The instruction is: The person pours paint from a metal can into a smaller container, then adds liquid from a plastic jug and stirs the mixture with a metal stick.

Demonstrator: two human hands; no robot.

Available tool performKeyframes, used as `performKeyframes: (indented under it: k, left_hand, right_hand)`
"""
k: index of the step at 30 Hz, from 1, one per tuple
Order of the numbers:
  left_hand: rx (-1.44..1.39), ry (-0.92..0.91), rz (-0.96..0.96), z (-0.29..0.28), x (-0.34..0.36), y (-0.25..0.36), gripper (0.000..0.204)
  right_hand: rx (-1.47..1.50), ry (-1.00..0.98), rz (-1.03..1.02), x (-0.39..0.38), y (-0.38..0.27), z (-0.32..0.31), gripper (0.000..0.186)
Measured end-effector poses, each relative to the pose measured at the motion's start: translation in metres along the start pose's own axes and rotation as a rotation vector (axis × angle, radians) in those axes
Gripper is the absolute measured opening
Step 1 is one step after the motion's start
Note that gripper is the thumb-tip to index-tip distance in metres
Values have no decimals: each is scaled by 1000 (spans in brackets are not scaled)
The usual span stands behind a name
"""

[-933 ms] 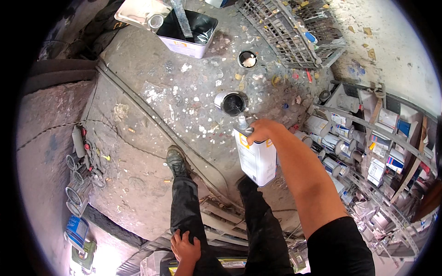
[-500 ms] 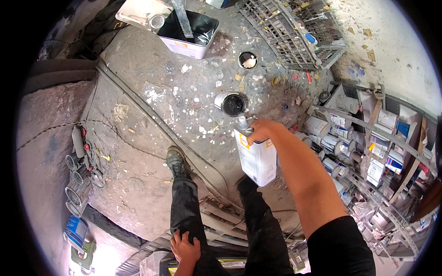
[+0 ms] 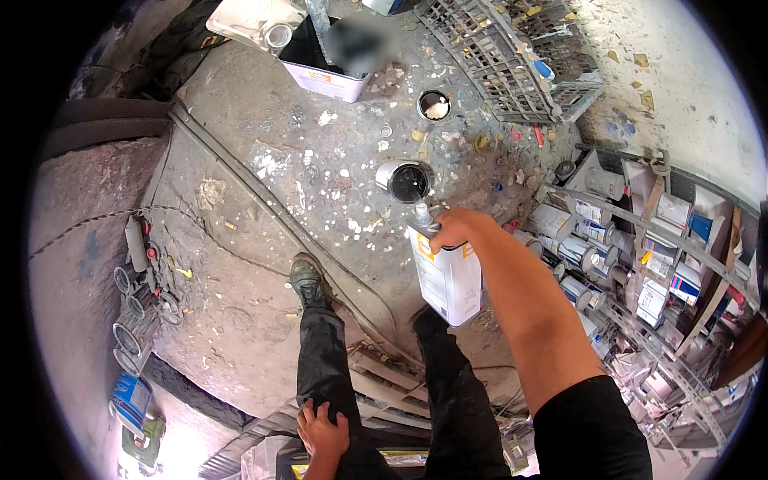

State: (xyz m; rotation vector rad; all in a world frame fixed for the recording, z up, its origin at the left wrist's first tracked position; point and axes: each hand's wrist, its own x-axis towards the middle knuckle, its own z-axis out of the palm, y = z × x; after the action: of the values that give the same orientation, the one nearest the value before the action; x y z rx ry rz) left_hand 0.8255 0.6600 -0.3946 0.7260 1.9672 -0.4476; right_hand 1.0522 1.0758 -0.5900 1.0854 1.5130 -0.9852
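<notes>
My right hand (image 3: 458,228) grips the top of a tall white rectangular metal can (image 3: 450,280) with orange marks. The can's spout points away from me, just short of the rim of an open round tin (image 3: 409,184) holding dark liquid. Whether anything flows from the spout I cannot make out. Resting on my left thigh, my left hand (image 3: 324,430) lies with its fingers spread and holds nothing.
A cut-open rectangular can (image 3: 328,82) stands at the far side, partly covered by a blur. Beyond the round tin is a small dark pot (image 3: 434,105). A dirty plastic crate (image 3: 500,64) leans at the far right. Shelves of paint tins (image 3: 576,248) line the right.
The view has shifted very slightly. A dark grey blur now covers part of the cut-open can. My hands and the white can hold nearly the same place.
</notes>
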Motion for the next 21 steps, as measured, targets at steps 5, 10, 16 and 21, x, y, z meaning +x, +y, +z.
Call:
performKeyframes:
  k: [5, 10, 16, 21]
  left_hand:
    - [-8, -4, -7, 0, 0, -2, 40]
    - [-11, 6, 0, 2, 0, -3, 39]
    - [-19, 18, 12, 1, 1, -2, 40]
    - [-22, 24, 5, -1, 0, 0, 40]
  right_hand:
    - [8, -18, 12, 1, -3, 0, 65]
    - [5, -22, 28, 5, -2, 1, 66]
    - [-35, -23, 9, 7, -1, 1, 68]
    - [-28, -47, 13, 4, -5, -3, 68]
